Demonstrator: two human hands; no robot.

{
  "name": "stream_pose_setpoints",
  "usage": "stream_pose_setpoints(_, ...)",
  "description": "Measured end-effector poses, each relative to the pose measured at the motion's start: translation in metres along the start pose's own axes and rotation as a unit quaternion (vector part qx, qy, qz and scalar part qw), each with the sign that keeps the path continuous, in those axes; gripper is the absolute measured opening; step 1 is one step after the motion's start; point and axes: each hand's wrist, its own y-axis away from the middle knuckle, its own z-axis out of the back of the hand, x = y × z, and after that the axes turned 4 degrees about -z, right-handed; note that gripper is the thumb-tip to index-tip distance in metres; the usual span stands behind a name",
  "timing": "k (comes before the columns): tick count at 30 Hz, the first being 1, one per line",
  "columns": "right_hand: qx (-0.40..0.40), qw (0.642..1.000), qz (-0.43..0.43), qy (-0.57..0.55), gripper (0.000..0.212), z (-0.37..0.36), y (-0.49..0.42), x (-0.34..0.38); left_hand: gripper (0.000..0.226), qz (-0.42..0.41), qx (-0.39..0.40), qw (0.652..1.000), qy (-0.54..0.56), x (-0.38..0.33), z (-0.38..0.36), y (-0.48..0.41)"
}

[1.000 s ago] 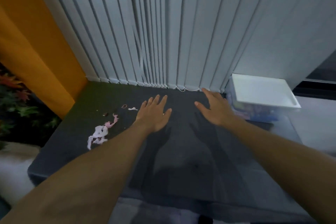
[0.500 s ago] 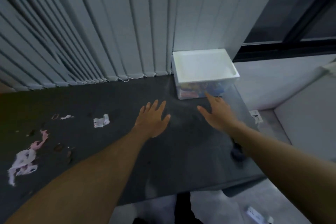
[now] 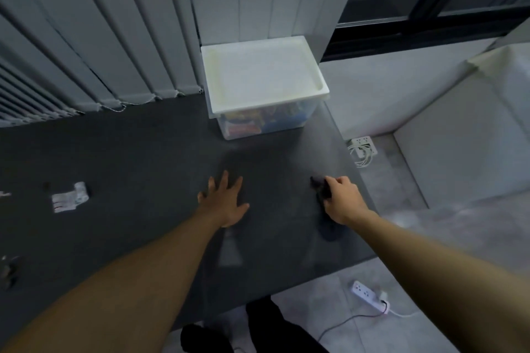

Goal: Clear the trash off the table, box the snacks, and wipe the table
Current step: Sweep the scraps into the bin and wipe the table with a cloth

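Right hand [image 3: 342, 200] around a small dark object [image 3: 317, 182], blurred, on the grey table [image 3: 143, 166]; left hand [image 3: 226, 203] flat, wide open.

Vertical blinds [image 3: 114, 37] behind; white power strip [image 3: 365, 294] on floor [image 3: 401, 332].

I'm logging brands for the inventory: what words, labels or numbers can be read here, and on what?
None can be read.
White wrapper on the table: red marks, too blurred.
Snack packets in the clear box: colours only, too blurred.
Power strip on the floor: no legible text.
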Motion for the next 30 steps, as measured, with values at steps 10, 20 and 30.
stream_pose_setpoints(10,0.043,0.997,0.057,-0.024,0.016,0.019,-0.007,0.026,0.096,-0.024,0.004,1.0,-0.02,0.01,-0.008,0.003)
stream_pose_setpoints(20,0.03,0.979,0.19,-0.069,0.021,0.036,0.02,0.151,0.075,0.022,-0.099,0.994,0.032,0.076,0.001,0.061)
stream_pose_setpoints(30,0.084,0.926,0.359,-0.076,0.007,-0.017,0.058,0.322,0.072,0.171,-0.152,0.967,0.113,0.208,-0.042,0.157)
